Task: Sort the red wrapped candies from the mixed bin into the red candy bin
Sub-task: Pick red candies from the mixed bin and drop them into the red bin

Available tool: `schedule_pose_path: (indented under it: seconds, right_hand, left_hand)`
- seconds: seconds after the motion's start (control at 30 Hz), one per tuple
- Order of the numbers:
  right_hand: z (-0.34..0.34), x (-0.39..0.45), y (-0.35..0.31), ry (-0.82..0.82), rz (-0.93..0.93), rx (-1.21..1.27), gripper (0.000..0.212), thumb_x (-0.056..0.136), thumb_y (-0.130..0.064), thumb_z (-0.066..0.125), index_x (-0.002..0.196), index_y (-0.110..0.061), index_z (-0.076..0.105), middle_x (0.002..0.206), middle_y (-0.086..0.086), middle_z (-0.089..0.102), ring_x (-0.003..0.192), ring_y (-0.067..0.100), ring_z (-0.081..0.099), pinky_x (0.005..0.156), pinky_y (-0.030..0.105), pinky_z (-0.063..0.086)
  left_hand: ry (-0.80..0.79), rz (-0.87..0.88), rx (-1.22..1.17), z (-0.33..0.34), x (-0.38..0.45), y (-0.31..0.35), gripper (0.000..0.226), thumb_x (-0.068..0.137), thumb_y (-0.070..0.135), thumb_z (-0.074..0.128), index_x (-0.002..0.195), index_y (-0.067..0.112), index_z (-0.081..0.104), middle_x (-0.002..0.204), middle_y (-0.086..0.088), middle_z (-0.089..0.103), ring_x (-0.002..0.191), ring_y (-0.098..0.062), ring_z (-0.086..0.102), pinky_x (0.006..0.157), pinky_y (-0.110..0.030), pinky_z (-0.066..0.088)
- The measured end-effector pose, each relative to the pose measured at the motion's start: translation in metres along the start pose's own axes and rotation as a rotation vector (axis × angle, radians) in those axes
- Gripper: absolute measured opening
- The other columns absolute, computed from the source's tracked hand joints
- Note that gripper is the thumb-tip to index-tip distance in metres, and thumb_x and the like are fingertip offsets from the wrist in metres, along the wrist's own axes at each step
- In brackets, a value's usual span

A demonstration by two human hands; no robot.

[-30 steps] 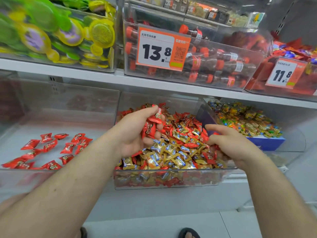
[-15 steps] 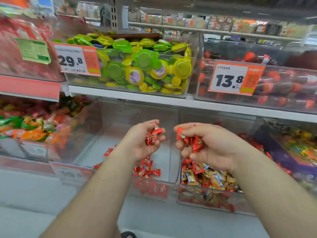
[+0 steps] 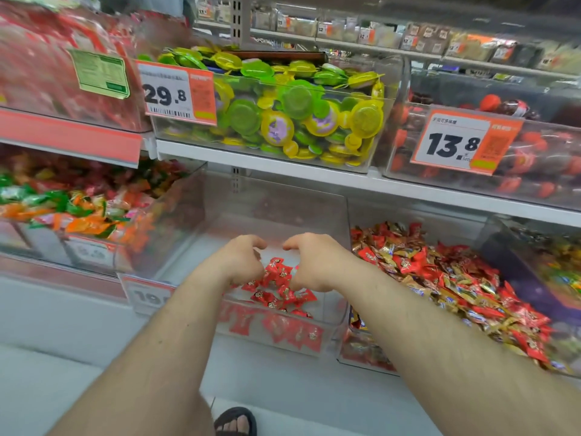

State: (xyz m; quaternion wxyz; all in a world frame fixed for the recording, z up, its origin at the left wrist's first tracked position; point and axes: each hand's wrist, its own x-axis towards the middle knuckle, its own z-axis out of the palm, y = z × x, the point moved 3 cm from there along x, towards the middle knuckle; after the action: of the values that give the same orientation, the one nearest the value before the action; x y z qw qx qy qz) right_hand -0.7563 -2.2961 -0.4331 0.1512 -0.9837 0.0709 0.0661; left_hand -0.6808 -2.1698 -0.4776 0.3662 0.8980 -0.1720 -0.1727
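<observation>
Red candies (image 3: 278, 272) lie jumbled, long axes pointing every way.

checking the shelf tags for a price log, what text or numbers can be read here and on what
"29.8": orange and white price tag on the clear bin of green and yellow sweets.
"13.8": price tag on the bin of dark bottle-shaped sweets.
"19", cut off by the left arm: tag on the front of the red candy bin.
Green label on the red bag, upper left: too blurred.
Small print, barcode and candy wrappers: unreadable.
</observation>
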Motion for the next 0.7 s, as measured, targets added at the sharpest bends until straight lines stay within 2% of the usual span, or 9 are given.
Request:
schedule_pose_path:
  seconds: [0.07, 0.17, 0.3, 0.37, 0.47, 0.57, 0.63, 0.7]
  right_hand:
    - [-0.001, -0.003, 0.002, 0.019, -0.012, 0.025, 0.072, 0.078, -0.016, 0.077, 0.143, -0.024, 0.048, 0.14, -0.001, 0.054, 0.115, 0.018, 0.059, 0.079, 0.024, 0.047]
    - [-0.012, -0.016, 0.007, 0.099, -0.037, 0.064, 0.06, 0.081, -0.014, 0.074, 0.137, -0.023, 0.054, 0.135, 0.0, 0.058, 0.114, 0.016, 0.059, 0.081, 0.023, 0.046]
    - [-0.036, -0.042, 0.028, 0.306, -0.05, 0.16, 0.043, 0.082, -0.006, 0.065, 0.121, -0.023, 0.067, 0.118, -0.002, 0.068, 0.106, 0.013, 0.064, 0.092, 0.026, 0.05]
    - [-0.048, -0.058, 0.047, 0.389, -0.017, 0.229, 0.036, 0.081, -0.005, 0.065, 0.11, -0.024, 0.072, 0.104, -0.007, 0.071, 0.092, 0.009, 0.066, 0.088, 0.024, 0.051]
    - [-0.061, -0.079, 0.079, 0.454, 0.05, 0.346, 0.027, 0.079, -0.006, 0.069, 0.092, -0.029, 0.073, 0.084, -0.012, 0.071, 0.073, 0.002, 0.063, 0.078, 0.021, 0.052]
    - [-0.073, -0.102, 0.114, 0.524, 0.123, 0.49, 0.027, 0.078, -0.004, 0.071, 0.078, -0.031, 0.069, 0.076, -0.006, 0.073, 0.069, 0.011, 0.068, 0.072, 0.031, 0.057]
    - [-0.082, -0.119, 0.141, 0.596, 0.176, 0.585, 0.026, 0.082, -0.001, 0.07, 0.08, -0.027, 0.069, 0.073, 0.002, 0.073, 0.068, 0.024, 0.071, 0.071, 0.04, 0.06]
    - [-0.088, -0.136, 0.169, 0.659, 0.239, 0.67, 0.02, 0.085, 0.0, 0.069, 0.084, -0.02, 0.069, 0.072, 0.009, 0.072, 0.065, 0.025, 0.071, 0.066, 0.04, 0.06]
  left_hand:
    - [0.008, 0.015, 0.016, 0.0, -0.001, 0.0, 0.062, 0.083, 0.003, 0.065, 0.14, 0.016, 0.047, 0.13, -0.005, 0.057, 0.095, -0.018, 0.059, 0.072, -0.024, 0.045]
    - [0.09, 0.1, -0.006, 0.001, -0.003, 0.009, 0.053, 0.082, 0.003, 0.065, 0.133, 0.017, 0.054, 0.123, -0.001, 0.06, 0.098, -0.014, 0.058, 0.074, -0.022, 0.045]
    - [0.2, 0.282, -0.084, 0.006, -0.007, 0.038, 0.038, 0.079, 0.0, 0.062, 0.107, 0.024, 0.065, 0.1, 0.012, 0.067, 0.092, -0.006, 0.063, 0.087, -0.024, 0.05]
    - [0.232, 0.361, -0.113, 0.012, -0.013, 0.059, 0.036, 0.077, -0.002, 0.059, 0.099, 0.027, 0.067, 0.091, 0.016, 0.067, 0.085, 0.002, 0.063, 0.084, -0.016, 0.049]
    - [0.267, 0.484, -0.126, 0.026, -0.028, 0.096, 0.035, 0.078, -0.002, 0.057, 0.092, 0.028, 0.067, 0.084, 0.017, 0.066, 0.072, 0.007, 0.059, 0.069, 0.0, 0.04]
    - [0.221, 0.59, -0.135, 0.05, -0.043, 0.132, 0.032, 0.079, 0.0, 0.057, 0.088, 0.03, 0.066, 0.081, 0.018, 0.066, 0.071, 0.005, 0.059, 0.066, -0.001, 0.04]
    - [0.143, 0.642, -0.069, 0.071, -0.049, 0.15, 0.031, 0.081, 0.003, 0.057, 0.089, 0.031, 0.066, 0.081, 0.019, 0.065, 0.07, 0.007, 0.057, 0.066, -0.002, 0.041]
    - [0.092, 0.659, 0.079, 0.092, -0.048, 0.16, 0.028, 0.085, 0.007, 0.055, 0.091, 0.032, 0.066, 0.083, 0.016, 0.064, 0.074, 0.002, 0.057, 0.073, -0.013, 0.045]
